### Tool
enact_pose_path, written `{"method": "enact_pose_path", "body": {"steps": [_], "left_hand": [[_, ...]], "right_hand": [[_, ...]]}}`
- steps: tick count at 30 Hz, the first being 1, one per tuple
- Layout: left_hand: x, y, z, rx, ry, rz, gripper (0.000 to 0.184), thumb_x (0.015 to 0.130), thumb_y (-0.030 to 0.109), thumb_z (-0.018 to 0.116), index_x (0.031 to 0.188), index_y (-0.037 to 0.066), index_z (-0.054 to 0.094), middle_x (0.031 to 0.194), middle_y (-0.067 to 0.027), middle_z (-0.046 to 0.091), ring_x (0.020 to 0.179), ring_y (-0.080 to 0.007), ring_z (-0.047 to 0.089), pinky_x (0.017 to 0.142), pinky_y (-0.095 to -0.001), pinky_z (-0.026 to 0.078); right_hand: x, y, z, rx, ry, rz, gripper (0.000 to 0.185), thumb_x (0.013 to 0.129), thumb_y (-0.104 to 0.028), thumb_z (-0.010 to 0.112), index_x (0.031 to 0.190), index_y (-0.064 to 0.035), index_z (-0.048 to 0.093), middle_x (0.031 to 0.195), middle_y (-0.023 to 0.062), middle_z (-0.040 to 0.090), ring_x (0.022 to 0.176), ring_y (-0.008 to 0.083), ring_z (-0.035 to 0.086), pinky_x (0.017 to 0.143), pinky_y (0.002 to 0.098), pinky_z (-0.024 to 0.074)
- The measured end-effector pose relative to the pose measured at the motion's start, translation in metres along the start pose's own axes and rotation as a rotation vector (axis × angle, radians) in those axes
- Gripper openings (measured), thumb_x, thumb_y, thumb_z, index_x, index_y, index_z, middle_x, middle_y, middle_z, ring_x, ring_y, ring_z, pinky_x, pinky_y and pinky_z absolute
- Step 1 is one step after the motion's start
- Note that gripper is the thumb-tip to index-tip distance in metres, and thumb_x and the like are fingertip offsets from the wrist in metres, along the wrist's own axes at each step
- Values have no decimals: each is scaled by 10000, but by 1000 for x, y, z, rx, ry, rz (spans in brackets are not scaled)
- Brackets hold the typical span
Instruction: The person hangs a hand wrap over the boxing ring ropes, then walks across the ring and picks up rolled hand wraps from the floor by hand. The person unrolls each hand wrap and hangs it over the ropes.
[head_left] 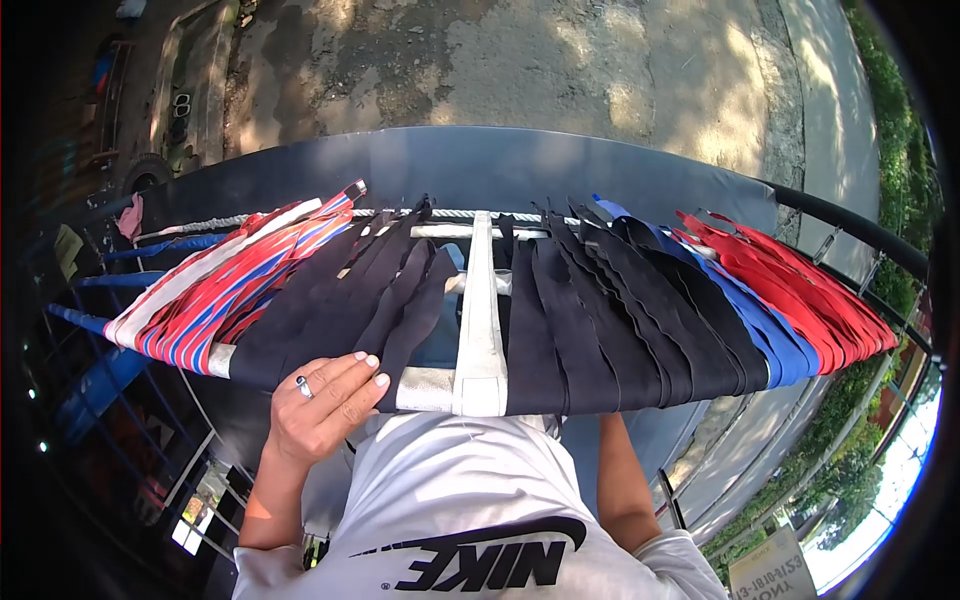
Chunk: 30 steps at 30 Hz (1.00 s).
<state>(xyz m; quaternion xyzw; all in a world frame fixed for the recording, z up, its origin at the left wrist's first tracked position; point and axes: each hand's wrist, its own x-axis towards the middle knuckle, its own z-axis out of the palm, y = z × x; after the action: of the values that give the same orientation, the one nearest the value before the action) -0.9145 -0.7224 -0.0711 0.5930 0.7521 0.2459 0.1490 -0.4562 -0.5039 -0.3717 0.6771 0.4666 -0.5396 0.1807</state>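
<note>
My left hand (332,400), with a ring on one finger, lies over the front edge of a black fabric strip (408,318). Its fingers are close together and bent onto the cloth; the thumb is hidden. Long black strips (620,330) hang looped over a frame on both sides of a pale wrapped crossbar (480,320). A silvery wrapped length of the front rail (425,388) shows right beside my left fingers. My right forearm (625,470) reaches under the black strips on the right, and they cover the right hand completely.
Red, white and blue striped strips (230,290) hang at the left end. Blue strips (785,340) and red strips (835,315) hang at the right. A white rope (460,213) runs along the back, before a grey sheet (560,165). Metal railings (900,250) stand at the right.
</note>
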Motion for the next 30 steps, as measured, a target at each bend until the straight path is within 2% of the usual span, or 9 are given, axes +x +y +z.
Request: {"method": "enact_pose_path", "body": {"steps": [11, 14, 17, 21, 24, 25, 26, 28, 30], "left_hand": [[-22, -21, -17, 20, 44, 30, 345, 794, 223, 787, 1074, 26, 743, 1047, -159, 738, 973, -301, 729, 769, -385, 585], [-22, -19, -18, 9, 39, 5, 359, 777, 222, 807, 1063, 14, 746, 1068, -165, 735, 984, -308, 726, 810, -401, 584], [-25, -19, -18, -15, 12, -43, 466, 796, 299, 818, 1142, 4, 716, 1207, -211, 688, 1104, -357, 681, 909, -443, 556], [-32, -19, -18, 55, 155, 98, 672, 909, 481, 715, 1379, 24, 568, 1463, -300, 495, 1330, -478, 505, 1076, -526, 433], [-34, 10, -21, -60, 301, 249, 466, 955, 369, 678, 1263, 25, 616, 1322, -251, 606, 1155, -396, 612, 947, -456, 525], [-30, 23, -20, -242, 280, 265, 333, 899, 280, 748, 1130, 47, 694, 1142, -155, 706, 1011, -302, 657, 823, -373, 573], [-30, 36, -18, -371, 184, 272, 241, 865, 212, 769, 1032, 43, 730, 1014, -109, 738, 916, -258, 684, 783, -354, 575], [-29, 49, 9, -495, 45, 328, 200, 838, 171, 778, 978, 32, 748, 938, -107, 742, 859, -250, 690, 751, -337, 576], [-29, 62, 45, -577, -142, 224, 310, 836, 171, 781, 1095, 11, 724, 1039, -155, 730, 953, -302, 680, 824, -369, 567]], "right_hand": [[-43, 31, 23, 36, 10, 14, 601, 915, -363, 723, 1379, -26, 544, 1298, 191, 607, 1034, 289, 695, 684, 365, 657], [-63, 29, 29, 5, 7, 45, 642, 943, -378, 689, 1461, -70, 464, 1326, 140, 587, 1100, 275, 662, 710, 371, 636], [-87, 19, 41, 91, 50, 46, 629, 953, -387, 679, 1443, -52, 470, 1323, 135, 585, 1092, 274, 660, 742, 370, 631], [-114, -2, 56, 343, 26, -50, 604, 959, -367, 680, 1429, -53, 467, 1302, 128, 584, 1096, 269, 657, 826, 402, 614], [-131, -15, 71, 595, 17, -208, 621, 968, -340, 675, 1463, -78, 407, 1295, 127, 582, 1110, 275, 658, 892, 434, 593], [-136, -18, 75, 680, 6, -280, 632, 972, -332, 673, 1476, -86, 384, 1297, 128, 580, 1118, 281, 657, 909, 444, 587], [-143, -24, 77, 743, -36, -324, 632, 974, -322, 671, 1480, -92, 371, 1304, 130, 578, 1132, 289, 655, 921, 452, 582], [-158, -37, 81, 864, -133, -425, 634, 979, -303, 666, 1487, -104, 343, 1318, 132, 574, 1160, 307, 650, 945, 468, 571], [-176, -53, 86, 965, -249, -493, 600, 989, -316, 646, 1473, -115, 354, 1348, 136, 571, 1194, 339, 638, 987, 488, 547]]}}
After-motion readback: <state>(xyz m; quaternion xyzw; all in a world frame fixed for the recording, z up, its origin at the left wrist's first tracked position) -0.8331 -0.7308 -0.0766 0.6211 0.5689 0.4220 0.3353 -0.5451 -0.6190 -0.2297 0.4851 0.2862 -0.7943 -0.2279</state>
